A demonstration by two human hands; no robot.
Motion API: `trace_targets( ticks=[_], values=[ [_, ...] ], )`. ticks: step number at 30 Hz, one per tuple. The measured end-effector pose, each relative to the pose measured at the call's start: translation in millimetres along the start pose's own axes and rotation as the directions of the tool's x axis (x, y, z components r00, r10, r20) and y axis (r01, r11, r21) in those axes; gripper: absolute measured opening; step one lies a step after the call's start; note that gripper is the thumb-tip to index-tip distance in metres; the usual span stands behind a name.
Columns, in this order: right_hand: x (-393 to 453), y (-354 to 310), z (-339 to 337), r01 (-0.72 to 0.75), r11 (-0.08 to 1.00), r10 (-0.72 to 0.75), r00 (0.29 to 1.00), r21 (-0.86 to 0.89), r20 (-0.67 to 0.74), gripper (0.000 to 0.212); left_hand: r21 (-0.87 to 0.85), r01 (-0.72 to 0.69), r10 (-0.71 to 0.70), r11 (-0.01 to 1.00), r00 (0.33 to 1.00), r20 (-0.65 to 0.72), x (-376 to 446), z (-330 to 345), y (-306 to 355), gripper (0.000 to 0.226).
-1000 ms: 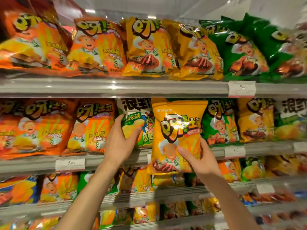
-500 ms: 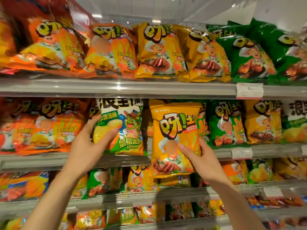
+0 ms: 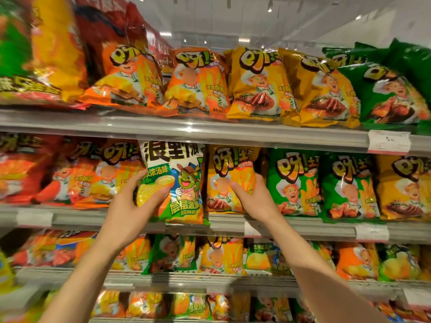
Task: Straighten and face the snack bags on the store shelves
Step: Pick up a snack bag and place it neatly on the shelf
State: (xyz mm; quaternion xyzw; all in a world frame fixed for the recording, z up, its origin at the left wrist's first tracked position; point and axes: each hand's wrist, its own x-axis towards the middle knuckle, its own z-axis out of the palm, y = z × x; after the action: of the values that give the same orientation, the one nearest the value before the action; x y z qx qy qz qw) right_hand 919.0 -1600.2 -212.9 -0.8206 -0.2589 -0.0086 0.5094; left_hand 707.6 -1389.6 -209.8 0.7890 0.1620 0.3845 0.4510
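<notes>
Glossy yellow bag (image 3: pixel 229 180) now back on-shelf in right grip (image 3: pixel 254 199); crinkly white-green bag (image 3: pixel 177 183) in left grip (image 3: pixel 130 206).

On the middle shelf (image 3: pixel 224 223), the frog bag (image 3: pixel 177 183) stands just left of the steak bag (image 3: pixel 229 180) — touching it. The left hand (image 3: pixel 130 206) holds the frog bag's left side; the right hand (image 3: pixel 255 199) holds the steak bag's lower right — chicken bags (image 3: pixel 292 183) next right.

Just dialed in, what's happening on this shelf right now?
A person is facing snack bags on the middle shelf. The left hand grips the white-and-green bag, whose bottom overhangs the shelf edge. The right hand holds the yellow bag beside it, standing upright on the shelf.
</notes>
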Motion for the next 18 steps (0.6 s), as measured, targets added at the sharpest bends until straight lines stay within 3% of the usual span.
trace_targets(
  ticks=[2,4,6,9,13,18],
  values=[
    [0,4,6,-0.023,0.999,0.025,0.999,-0.042,0.044,0.071,0.000,-0.001,0.001,1.000,1.000,0.004,-1,1,0,0.070],
    [-6,8,8,0.040,0.990,-0.043,0.999,-0.137,-0.020,0.092,0.012,0.002,-0.002,1.000,1.000,0.006,-2,3,0,0.068],
    [-12,12,10,0.187,0.940,-0.218,0.973,-0.285,-0.081,0.092,0.019,-0.002,0.002,1.000,1.000,-0.002,-2,5,-1,0.071],
    [-11,18,12,0.318,0.819,-0.358,0.934,-0.478,0.007,0.078,-0.001,0.007,-0.007,1.000,1.000,-0.002,-2,6,-2,0.073],
    [3,21,6,0.226,0.809,-0.232,0.971,-0.542,0.059,0.072,-0.027,0.025,-0.025,0.999,0.999,0.027,-4,3,0,0.090],
    [9,10,-5,0.189,0.865,-0.126,0.979,-0.466,0.163,0.076,-0.033,0.006,-0.006,0.999,1.000,0.016,-8,6,3,0.073]
  ],
)
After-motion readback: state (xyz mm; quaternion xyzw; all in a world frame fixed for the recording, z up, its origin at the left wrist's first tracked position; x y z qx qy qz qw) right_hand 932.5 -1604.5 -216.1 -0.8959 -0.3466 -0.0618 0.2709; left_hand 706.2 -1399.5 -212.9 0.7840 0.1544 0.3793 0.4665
